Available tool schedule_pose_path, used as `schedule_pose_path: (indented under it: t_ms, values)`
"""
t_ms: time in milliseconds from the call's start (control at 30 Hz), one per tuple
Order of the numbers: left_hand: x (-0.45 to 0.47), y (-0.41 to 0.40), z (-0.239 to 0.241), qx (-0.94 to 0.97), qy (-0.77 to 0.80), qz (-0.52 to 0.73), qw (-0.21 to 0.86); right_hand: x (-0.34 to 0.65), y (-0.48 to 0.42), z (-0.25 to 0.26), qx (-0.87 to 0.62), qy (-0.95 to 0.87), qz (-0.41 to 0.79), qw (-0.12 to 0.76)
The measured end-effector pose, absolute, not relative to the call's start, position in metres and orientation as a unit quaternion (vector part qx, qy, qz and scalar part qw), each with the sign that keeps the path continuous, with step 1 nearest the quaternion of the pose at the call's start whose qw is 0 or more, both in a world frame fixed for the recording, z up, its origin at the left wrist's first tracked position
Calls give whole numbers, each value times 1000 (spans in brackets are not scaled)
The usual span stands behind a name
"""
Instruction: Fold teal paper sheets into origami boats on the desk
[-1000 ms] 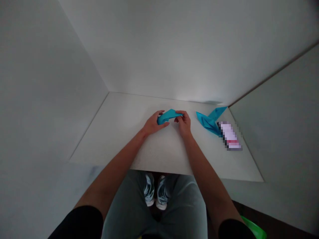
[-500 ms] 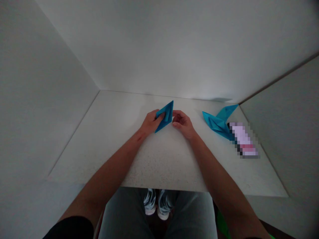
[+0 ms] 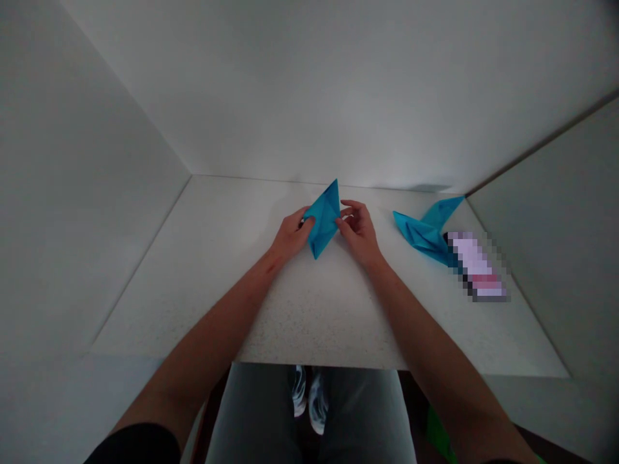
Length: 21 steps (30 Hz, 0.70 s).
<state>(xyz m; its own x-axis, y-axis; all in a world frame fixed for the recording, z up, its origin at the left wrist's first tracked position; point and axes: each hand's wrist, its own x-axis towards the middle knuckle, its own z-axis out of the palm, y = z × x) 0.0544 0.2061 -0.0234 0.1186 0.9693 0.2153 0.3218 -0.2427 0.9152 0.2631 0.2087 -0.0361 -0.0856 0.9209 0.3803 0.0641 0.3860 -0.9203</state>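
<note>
A folded blue paper piece, kite-shaped with one tip up and one down, is held just above the white table. My left hand pinches its left edge with closed fingers. On the paper's right edge rest the curled fingertips of my right hand. Both forearms reach in from the near edge.
A second folded blue paper shape lies at the back right of the table. Beside it sits a blurred flat rectangular object. White walls close the table on the left, back and right. My legs and shoes show under the near edge.
The blue paper has turned more upright, its tip now pointing up, and my right hand has closed in onto its right edge. A second ago the paper lay lower and flatter between both hands.
</note>
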Motion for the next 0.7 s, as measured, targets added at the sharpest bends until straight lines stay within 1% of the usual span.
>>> schedule_pose_path:
  t_ms: [133, 233, 333, 533, 700]
  values:
    - [56, 207, -25, 627, 486, 460, 397, 264, 206, -32, -406, -644, 312, 568]
    - [56, 205, -25, 635, 471, 461, 402, 265, 203, -27, -427, -678, 243, 546]
    - [56, 201, -23, 662, 448, 456, 390, 264, 203, -27, -450, -682, 213, 536]
    - [61, 192, -22, 751, 386, 398, 357, 267, 211, -40, -496, -589, 287, 570]
    - [64, 192, -27, 752, 388, 419, 329, 267, 212, -41, -505, -574, 300, 571]
